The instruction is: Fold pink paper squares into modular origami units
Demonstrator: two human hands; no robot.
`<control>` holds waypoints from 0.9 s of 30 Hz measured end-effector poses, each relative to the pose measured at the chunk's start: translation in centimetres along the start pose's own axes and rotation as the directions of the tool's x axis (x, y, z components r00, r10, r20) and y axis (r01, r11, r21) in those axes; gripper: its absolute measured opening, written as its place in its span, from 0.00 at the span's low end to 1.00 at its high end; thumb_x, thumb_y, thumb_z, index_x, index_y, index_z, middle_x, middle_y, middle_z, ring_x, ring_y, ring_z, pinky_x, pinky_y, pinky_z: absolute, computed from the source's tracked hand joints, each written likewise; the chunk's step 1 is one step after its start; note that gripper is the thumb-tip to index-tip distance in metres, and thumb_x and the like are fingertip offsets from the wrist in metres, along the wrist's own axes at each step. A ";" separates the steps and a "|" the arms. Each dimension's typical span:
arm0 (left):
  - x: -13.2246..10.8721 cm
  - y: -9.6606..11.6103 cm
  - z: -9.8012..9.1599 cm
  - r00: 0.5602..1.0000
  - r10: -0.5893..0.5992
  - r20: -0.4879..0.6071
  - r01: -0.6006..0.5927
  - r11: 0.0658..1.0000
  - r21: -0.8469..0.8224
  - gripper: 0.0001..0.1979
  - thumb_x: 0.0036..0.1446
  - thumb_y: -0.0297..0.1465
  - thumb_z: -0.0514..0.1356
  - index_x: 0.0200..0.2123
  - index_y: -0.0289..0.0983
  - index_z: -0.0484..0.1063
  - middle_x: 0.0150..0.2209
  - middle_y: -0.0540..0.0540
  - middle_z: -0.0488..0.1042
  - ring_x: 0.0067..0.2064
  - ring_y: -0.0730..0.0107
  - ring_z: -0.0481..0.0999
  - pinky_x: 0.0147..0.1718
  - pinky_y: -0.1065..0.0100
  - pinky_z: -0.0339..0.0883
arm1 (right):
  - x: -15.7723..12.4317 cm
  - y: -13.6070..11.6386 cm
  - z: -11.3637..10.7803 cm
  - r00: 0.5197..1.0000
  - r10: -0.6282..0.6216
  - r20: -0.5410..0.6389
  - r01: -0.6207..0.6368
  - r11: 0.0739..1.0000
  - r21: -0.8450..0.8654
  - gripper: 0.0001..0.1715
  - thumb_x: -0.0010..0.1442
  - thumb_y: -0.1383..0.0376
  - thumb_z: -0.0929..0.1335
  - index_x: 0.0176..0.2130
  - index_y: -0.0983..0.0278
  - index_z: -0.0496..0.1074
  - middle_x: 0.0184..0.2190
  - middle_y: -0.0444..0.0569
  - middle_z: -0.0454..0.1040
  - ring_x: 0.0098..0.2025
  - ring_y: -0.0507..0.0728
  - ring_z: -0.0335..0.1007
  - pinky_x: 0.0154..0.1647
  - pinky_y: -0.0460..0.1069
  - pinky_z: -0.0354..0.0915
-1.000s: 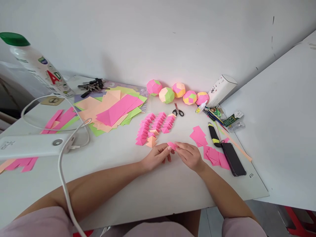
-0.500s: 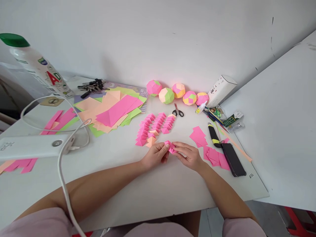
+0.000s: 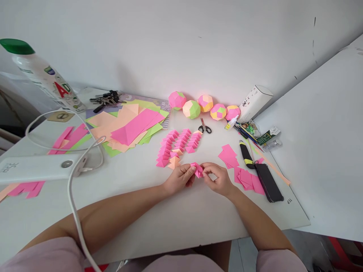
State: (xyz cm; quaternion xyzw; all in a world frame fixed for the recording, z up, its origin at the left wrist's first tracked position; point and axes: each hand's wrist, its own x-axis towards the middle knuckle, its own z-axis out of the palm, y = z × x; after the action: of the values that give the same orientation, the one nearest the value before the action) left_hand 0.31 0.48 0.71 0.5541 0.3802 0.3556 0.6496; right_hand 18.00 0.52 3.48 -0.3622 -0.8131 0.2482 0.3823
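Observation:
My left hand [image 3: 179, 179] and my right hand [image 3: 217, 179] meet over the white table [image 3: 170, 215], both pinching one small folded pink paper piece [image 3: 197, 169] between fingertips. Just beyond the hands lie rows of several folded pink units with a few peach ones [image 3: 178, 145]. Loose pink paper squares [image 3: 228, 156] and more pink pieces [image 3: 248, 179] lie to the right of my right hand.
Sheets of pink, peach and green paper [image 3: 129, 124] are stacked at the back left. Several paper balls [image 3: 205, 104] line the wall, with scissors [image 3: 204, 127], a white box [image 3: 253, 102], pens, a phone [image 3: 269, 182], keys [image 3: 106, 99], a bottle [image 3: 42, 75] and a power bank [image 3: 36, 168] with cable.
The pink piece has been lifted slightly and folded up more between both hands; my right fingers have curled in tighter around it.

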 end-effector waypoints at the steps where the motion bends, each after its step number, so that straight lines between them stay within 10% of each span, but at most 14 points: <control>1: 0.0 0.0 0.0 1.000 -0.001 -0.001 0.001 1.000 0.002 0.24 0.58 0.48 0.47 0.20 0.36 0.61 0.15 0.53 0.63 0.18 0.78 0.62 0.19 0.74 0.55 | 0.0 0.0 0.0 1.000 0.006 0.000 -0.006 1.000 0.004 0.06 0.57 0.69 0.63 0.29 0.63 0.67 0.34 0.51 0.74 0.35 0.53 0.72 0.32 0.48 0.72; 10: 0.0 0.2 0.0 1.000 -0.010 -0.007 0.010 1.000 -0.018 0.24 0.58 0.48 0.47 0.21 0.36 0.60 0.17 0.53 0.63 0.18 0.78 0.63 0.18 0.74 0.56 | -0.4 0.9 0.1 0.995 -0.066 0.073 0.064 0.998 0.020 0.17 0.55 0.67 0.68 0.46 0.62 0.69 0.44 0.53 0.73 0.40 0.54 0.72 0.35 0.48 0.74; 27: -0.2 0.2 0.0 0.999 -0.033 -0.028 0.033 0.999 0.015 0.25 0.58 0.48 0.47 0.20 0.35 0.62 0.16 0.52 0.64 0.19 0.78 0.63 0.19 0.74 0.55 | 0.2 0.4 -0.2 0.996 0.081 0.033 -0.086 0.975 0.205 0.09 0.53 0.67 0.70 0.38 0.62 0.74 0.38 0.52 0.75 0.38 0.55 0.72 0.33 0.48 0.73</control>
State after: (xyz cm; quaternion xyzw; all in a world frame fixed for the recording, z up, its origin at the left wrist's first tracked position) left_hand 0.21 0.29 0.89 0.5478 0.4012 0.3495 0.6456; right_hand 18.22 0.95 3.35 -0.3515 -0.7714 0.3515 0.3972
